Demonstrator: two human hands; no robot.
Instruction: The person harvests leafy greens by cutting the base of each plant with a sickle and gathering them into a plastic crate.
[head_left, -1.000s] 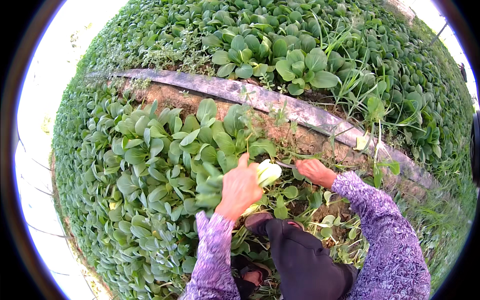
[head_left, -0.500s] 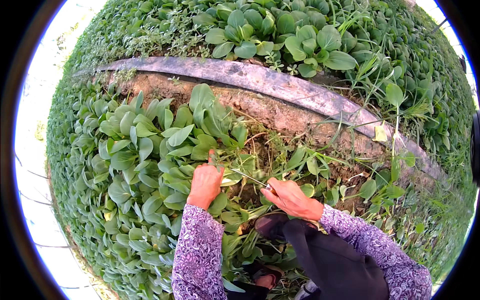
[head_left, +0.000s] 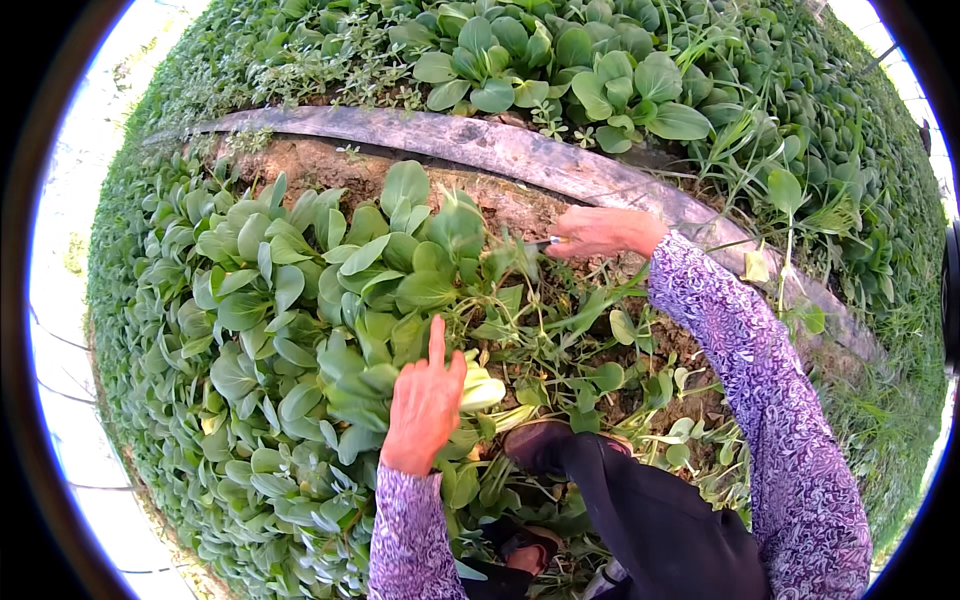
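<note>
My left hand [head_left: 425, 408] is closed around a leafy bok choy [head_left: 482, 390], its index finger stretched out. The pale stem base shows to the right of the hand, and its blurred leaves spread out to the left. Farther off and to the right, my right hand [head_left: 598, 232] is closed on a thin-bladed knife [head_left: 537, 244]; most of the handle is hidden in the fist. The blade, smeared by motion, points left toward weeds and standing bok choy leaves [head_left: 428, 285] at the edge of the dense patch.
A long grey strip [head_left: 480, 140] crosses the bed beyond my hands, with bare soil [head_left: 330, 170] along it. More bok choy [head_left: 610, 95] grows on its far side. Grassy weeds [head_left: 740, 150] stand at the right. My shoe [head_left: 535, 447] and dark-clothed leg [head_left: 650, 500] are close below.
My right hand has moved away from me with the knife, up toward the grey strip. My left hand has come nearer, and a bok choy with a bare pale base now shows in it.
</note>
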